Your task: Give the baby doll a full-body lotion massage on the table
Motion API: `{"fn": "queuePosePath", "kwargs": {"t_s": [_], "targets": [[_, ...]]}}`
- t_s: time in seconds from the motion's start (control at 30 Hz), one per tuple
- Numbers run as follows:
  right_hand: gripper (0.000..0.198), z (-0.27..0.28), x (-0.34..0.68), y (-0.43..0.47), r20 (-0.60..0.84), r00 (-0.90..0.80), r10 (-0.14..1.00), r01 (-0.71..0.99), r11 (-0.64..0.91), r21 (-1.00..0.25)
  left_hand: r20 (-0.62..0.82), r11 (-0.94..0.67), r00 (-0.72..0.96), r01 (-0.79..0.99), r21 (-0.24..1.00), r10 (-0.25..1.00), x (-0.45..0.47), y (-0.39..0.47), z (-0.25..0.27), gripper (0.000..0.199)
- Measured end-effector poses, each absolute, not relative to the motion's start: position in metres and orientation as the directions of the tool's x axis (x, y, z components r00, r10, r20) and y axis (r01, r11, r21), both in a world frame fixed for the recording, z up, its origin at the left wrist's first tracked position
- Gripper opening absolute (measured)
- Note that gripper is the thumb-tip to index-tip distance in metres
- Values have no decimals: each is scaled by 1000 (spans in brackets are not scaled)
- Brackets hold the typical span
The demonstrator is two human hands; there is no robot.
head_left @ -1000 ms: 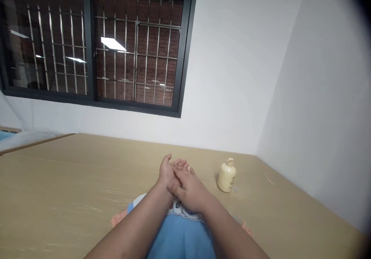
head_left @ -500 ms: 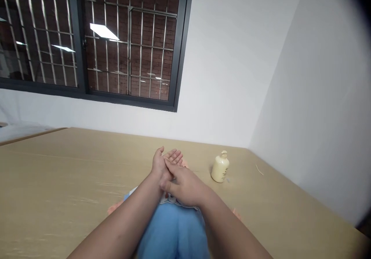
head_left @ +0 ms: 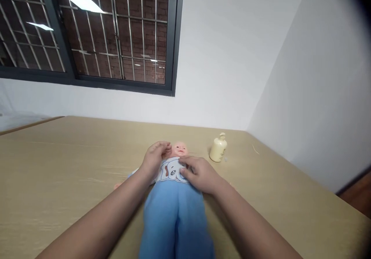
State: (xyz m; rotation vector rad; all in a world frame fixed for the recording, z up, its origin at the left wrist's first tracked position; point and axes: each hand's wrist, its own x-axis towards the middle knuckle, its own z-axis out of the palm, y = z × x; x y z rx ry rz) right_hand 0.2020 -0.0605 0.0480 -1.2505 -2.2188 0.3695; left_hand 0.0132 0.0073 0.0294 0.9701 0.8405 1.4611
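Observation:
A baby doll point(head_left: 180, 149) lies on its back on the table, head away from me. It wears blue trousers point(head_left: 176, 209) and a white top point(head_left: 173, 169) with a cartoon animal print. My left hand point(head_left: 156, 154) is beside the doll's head and shoulder, fingers stretched and slightly curved, holding nothing. Over the other side of the doll's chest is my right hand point(head_left: 201, 172), its fingers apart and at or just above the white top; whether they touch it I cannot tell. My forearms partly cover the doll's arms.
A cream pump bottle point(head_left: 218, 149) stands on the table point(head_left: 72, 158) to the right of the doll's head. Farther right lies a thin pale strip point(head_left: 255, 149). Behind the table rise a white wall point(head_left: 214, 66) and a barred window point(head_left: 124, 39).
My hands were together, the right one across the left open palm. They have moved apart to either side of the doll, uncovering its head and chest print. The view has tilted down.

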Motion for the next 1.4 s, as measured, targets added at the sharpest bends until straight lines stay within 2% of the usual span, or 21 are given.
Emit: {"fn": "queuePosePath", "kwargs": {"t_s": [0.07,0.13,0.23,0.33,0.47,0.57,0.7,0.9,1.07,1.23,1.3,1.37,1.4], "targets": [[42,43,206,-76,390,-469,793,640,609,-468,221,-214,26,-157,964,975,5,0,19,10],[42,41,204,-92,409,-594,692,537,721,-438,285,-288,84,34,957,955,-2,-4,9,15],[43,41,193,-112,335,-758,559,398,804,-441,320,-338,124,184,923,939,-8,-3,-4,18],[45,39,181,-118,248,-826,506,378,824,-422,289,-327,169,283,902,942,-10,1,-12,19],[61,29,181,-104,209,-769,605,513,777,-365,305,-350,185,302,887,934,-11,2,-17,23],[72,18,193,-84,240,-678,695,606,713,-352,325,-407,254,414,814,911,-11,0,-20,31],[58,1,215,-58,335,-524,783,657,622,-427,355,-471,309,595,651,882,-9,-3,-25,39],[44,-8,225,-42,407,-347,845,654,529,-541,391,-504,321,600,621,863,-8,-2,-27,39],[38,-9,227,-40,422,-319,849,632,522,-573,424,-529,318,564,634,848,-10,2,-27,37],[39,-12,234,-38,411,-334,848,608,527,-594,586,-638,289,521,567,757,-18,-18,-14,33],[40,-12,235,-38,400,-329,855,602,516,-609,638,-743,399,482,465,658,-20,-36,-4,35],[40,-12,236,-38,408,-320,855,599,517,-612,583,-874,651,345,343,486,-19,-53,4,42],[39,-12,236,-38,415,-317,853,599,520,-609,543,-903,726,281,326,422,-17,-59,7,48]]}}
